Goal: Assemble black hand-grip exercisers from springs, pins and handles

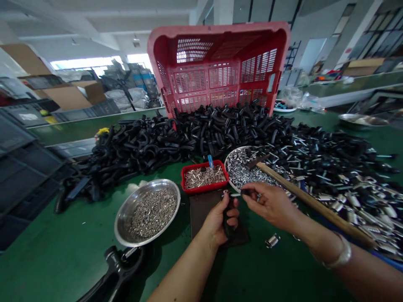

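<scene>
Head camera view: the left grip [220, 220] is closed around a black handle piece [227, 224], its fingers curled over the far side and its thumb up near the top. Just to its right, the right grip [267, 203] is nearly closed, fingertips pinching the dark end of a metal rod [235, 195] that points at the top of the handle piece; whether the rod is inside it, I cannot tell. Beneath both lies a dark mat [198, 214] on the green desk [82, 260], with a metal spring [272, 240] to the right. Just beyond the left grip sits a red tray [185, 186] of small metal pins; beside it, a round dish [229, 178] of shiny parts with a wooden-handled hammer [302, 197] across it. Left of the grips are a steel bowl [121, 230] of small metal pieces and, nearer, a black forked part [118, 268]. Farther out, black handles [151, 140] are heaped before a tipped red crate [220, 29], and cartons [72, 98] and pillars [223, 11] fill the room behind.
</scene>
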Available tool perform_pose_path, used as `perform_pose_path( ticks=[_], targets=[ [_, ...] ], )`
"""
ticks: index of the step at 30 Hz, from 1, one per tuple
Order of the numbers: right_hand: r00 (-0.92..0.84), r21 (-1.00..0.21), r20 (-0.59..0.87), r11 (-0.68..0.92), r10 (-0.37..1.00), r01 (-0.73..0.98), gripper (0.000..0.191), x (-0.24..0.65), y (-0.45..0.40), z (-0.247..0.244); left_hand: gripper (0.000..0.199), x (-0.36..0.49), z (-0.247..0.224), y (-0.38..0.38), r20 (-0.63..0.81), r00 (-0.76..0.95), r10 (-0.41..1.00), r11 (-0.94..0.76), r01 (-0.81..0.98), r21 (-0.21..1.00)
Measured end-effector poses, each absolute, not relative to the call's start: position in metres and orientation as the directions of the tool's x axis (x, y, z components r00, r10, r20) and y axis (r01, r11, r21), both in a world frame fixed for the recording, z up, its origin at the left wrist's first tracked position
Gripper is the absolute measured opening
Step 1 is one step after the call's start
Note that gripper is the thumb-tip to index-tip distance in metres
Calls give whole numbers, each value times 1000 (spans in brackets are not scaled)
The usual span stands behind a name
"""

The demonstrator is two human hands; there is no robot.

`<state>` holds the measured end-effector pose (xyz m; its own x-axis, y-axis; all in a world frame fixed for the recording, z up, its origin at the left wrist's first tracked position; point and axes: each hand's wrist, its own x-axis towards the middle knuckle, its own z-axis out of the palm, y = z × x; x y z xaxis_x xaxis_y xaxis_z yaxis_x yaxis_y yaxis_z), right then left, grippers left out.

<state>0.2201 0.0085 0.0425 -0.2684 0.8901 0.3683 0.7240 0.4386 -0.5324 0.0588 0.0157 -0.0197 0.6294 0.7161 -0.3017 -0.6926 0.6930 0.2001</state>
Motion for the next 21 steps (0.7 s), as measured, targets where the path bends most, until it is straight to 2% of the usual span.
perform_pose_path(
  ticks=[2, 5, 7, 10, 15, 21],
  targets=[
    [-325, -444, 411, 499, 852, 744, 20, 206, 5, 40, 29, 58, -22, 14, -275, 637, 720, 693, -679, 243],
    [-467, -187, 480, 607, 742, 772, 21, 196, 2, 44, 28, 59, -25, 12, -226, 593, 773, 632, -683, 366],
    [-575, -15, 491, 667, 654, 745, 24, 192, -5, 45, 34, 58, -24, 11, -212, 572, 792, 604, -688, 401],
    [-656, 129, 535, 716, 533, 686, 33, 186, -20, 37, 49, 55, -21, 11, -193, 523, 830, 546, -696, 466],
    [-638, 161, 607, 714, 473, 682, 42, 181, -42, 26, 59, 44, -17, 10, -62, 477, 876, 376, -599, 707],
    [-542, 111, 685, 665, 487, 738, 31, 171, -47, 34, 59, 38, -14, 12, 2, 497, 868, 299, -526, 796]
  ],
)
